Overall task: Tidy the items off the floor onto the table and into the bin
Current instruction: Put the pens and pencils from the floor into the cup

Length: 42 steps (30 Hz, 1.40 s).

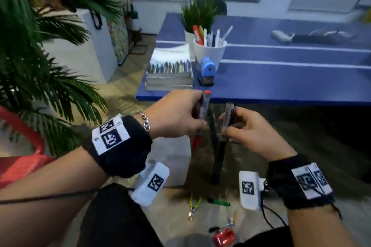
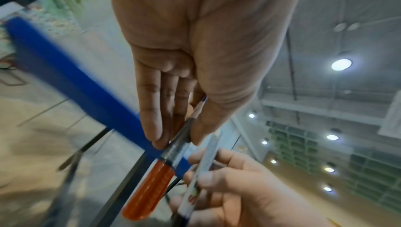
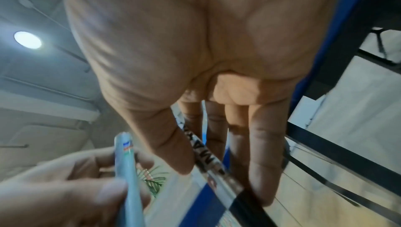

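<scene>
The left hand (image 1: 176, 114) pinches a red-capped marker (image 1: 203, 110) between thumb and fingers, and the right hand (image 1: 247, 128) pinches a black-capped marker (image 1: 225, 124) the same way. Both markers stand nearly upright, side by side, just in front of the near edge of the blue bench (image 1: 281, 78).

From here the likely trouble is a slip. Each marker is held only by fingertips partway along a smooth barrel, so a bump against the bench edge on the way up could twist one loose and send it back to the floor. The two markers are close enough to knock each other as well.

On the bench, the white cup of pens (image 1: 209, 50) looks full, and the blue sharpener (image 1: 206, 72) stands just before it; a careless drop there could tip the cup or roll a marker off the edge.

A green marker (image 1: 218, 202), pliers (image 1: 192, 206) and a red object (image 1: 223, 236) lie on the floor near the feet, easy to step on.
</scene>
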Each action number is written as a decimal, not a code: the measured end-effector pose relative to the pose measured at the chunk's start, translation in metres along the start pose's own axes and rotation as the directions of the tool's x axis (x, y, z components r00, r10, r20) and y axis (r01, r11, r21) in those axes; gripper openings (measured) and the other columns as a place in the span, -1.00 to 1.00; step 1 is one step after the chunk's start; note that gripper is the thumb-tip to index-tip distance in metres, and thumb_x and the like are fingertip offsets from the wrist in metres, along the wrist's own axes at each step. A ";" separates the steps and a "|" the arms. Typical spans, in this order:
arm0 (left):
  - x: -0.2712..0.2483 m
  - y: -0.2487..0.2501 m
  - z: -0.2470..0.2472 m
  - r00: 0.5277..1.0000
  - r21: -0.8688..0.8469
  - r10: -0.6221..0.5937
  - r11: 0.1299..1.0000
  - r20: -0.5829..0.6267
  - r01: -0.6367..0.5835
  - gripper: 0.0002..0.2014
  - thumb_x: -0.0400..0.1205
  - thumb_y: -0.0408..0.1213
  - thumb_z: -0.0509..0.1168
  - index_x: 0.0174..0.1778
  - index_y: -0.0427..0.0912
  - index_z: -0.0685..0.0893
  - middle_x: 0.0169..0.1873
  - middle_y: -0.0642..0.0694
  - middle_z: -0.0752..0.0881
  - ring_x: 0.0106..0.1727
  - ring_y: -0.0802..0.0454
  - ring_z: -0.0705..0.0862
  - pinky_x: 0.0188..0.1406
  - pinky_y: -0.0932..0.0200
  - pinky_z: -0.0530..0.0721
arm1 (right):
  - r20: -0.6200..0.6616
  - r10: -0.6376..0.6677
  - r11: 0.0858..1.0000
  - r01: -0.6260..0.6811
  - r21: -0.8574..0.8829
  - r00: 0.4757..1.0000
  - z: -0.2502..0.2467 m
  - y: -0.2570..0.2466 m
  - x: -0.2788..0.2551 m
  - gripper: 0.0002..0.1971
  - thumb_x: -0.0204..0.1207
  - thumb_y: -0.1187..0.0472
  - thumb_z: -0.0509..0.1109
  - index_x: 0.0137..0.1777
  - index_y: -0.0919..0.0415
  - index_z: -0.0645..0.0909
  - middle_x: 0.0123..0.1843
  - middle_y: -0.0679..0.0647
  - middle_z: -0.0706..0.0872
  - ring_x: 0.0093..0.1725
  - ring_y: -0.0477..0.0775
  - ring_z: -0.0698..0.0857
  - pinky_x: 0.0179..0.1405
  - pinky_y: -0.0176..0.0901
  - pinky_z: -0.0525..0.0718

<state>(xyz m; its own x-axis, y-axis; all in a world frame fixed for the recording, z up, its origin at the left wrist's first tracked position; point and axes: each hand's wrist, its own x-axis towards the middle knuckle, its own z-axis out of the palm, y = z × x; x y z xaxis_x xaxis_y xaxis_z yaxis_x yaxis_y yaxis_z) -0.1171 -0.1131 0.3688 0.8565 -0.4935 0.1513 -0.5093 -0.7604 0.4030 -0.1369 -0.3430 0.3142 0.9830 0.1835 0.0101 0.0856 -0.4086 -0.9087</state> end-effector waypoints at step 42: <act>0.050 -0.001 0.015 0.871 0.162 -0.031 0.979 -0.490 0.126 -0.75 0.64 0.09 0.18 -0.24 0.03 0.54 -0.36 0.07 0.63 -0.31 0.06 0.61 -0.35 0.09 0.59 | -0.403 -0.459 0.878 0.334 -0.343 0.792 -0.073 -0.146 0.131 -0.83 0.48 -0.02 0.44 0.03 -0.07 0.69 -0.05 -0.02 0.86 -0.08 0.16 0.90 0.09 0.26 0.87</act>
<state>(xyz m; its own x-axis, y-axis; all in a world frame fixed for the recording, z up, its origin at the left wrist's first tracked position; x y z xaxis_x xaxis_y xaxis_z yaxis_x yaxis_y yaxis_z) -0.0752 -0.1435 0.3629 0.8034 -0.1995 0.5610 -0.4040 -0.8748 0.2674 -0.0088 -0.3242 0.4787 0.8044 -0.0277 0.5934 0.4595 -0.6040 -0.6512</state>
